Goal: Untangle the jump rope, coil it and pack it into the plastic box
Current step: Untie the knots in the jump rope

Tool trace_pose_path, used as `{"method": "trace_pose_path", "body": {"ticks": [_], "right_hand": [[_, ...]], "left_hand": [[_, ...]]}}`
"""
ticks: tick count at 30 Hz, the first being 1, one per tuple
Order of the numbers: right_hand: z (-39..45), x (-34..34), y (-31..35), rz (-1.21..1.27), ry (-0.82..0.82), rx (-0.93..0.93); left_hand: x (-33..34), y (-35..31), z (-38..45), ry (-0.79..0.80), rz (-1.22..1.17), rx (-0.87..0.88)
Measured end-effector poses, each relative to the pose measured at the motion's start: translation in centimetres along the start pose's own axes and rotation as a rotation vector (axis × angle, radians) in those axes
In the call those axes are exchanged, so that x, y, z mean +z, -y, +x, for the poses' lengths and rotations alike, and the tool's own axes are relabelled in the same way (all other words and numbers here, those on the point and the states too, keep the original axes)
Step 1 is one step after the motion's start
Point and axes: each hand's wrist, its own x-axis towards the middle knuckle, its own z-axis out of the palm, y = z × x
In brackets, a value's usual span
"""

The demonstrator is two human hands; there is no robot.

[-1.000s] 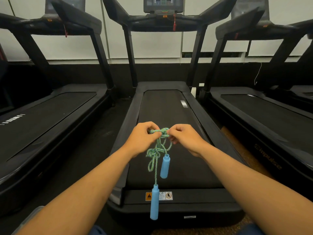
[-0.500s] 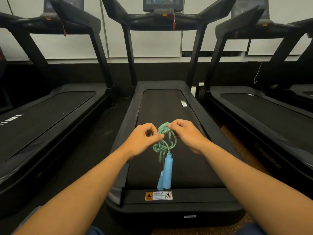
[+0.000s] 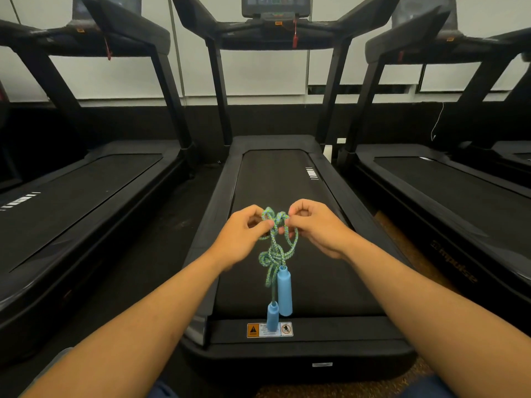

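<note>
- Head view, writing: the right-hand treadmill [image 3: 448, 214] carries the word "impulse" on its side rail; the middle treadmill [image 3: 339, 331] has an orange-and-white warning sticker [image 3: 269, 329], its text too small to read
- Head view, jump rope [image 3: 276, 248]: green-and-blue braided cord, knotted in a tangle, two light blue handles [image 3: 284, 291] hanging below, held over the middle treadmill's belt
- Your left hand [image 3: 244, 235] pinches the cord at the top of the tangle
- Your right hand [image 3: 313, 225] pinches it just beside, fingers curled
</note>
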Motion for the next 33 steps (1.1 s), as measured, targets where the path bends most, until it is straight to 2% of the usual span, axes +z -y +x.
{"method": "trace_pose_path", "body": {"ticks": [5, 10, 16, 18, 21, 23, 24, 26, 30, 33], "right_hand": [[0.1, -0.1, 0.2, -0.087, 0.011, 0.011], [0.0, -0.5, 0.2, -0.086, 0.051, 0.028], [-0.2, -0.6, -0.2, -0.203, 0.038, 0.027], [0.0, -0.5, -0.4, -0.205, 0.009, 0.028], [0.4, -0.6, -0.6, -0.207, -0.024, 0.014], [0.4, -0.7, -0.7, -0.206, -0.018, 0.004], [0.3, -0.7, -0.7, -0.202, -0.013, 0.001], [0.2, -0.7, -0.6, -0.188, 0.004, -0.006], [-0.1, -0.6, -0.2, -0.127, 0.077, -0.004], [-0.3, -0.7, 0.2, 0.02, 0.146, 0.067]], "left_hand": [[0.2, -0.4, 0.2, -0.049, -0.083, -0.041], [0.3, -0.6, 0.1, -0.055, -0.069, -0.07], [0.4, 0.1, 0.1, -0.064, 0.023, -0.135], [0.6, 0.0, 0.0, -0.11, 0.131, -0.07], [0.4, -0.6, -0.3, -0.223, 0.372, 0.205], [0.4, -1.0, -0.5, -0.214, 0.513, 0.353], [0.6, -1.0, -0.5, -0.188, 0.568, 0.375], [0.9, -0.9, -0.3, -0.157, 0.637, 0.352], [0.9, -0.5, 0.1, -0.146, 0.53, 0.263], [0.9, -0.6, 0.3, -0.151, 0.449, 0.134]]}}
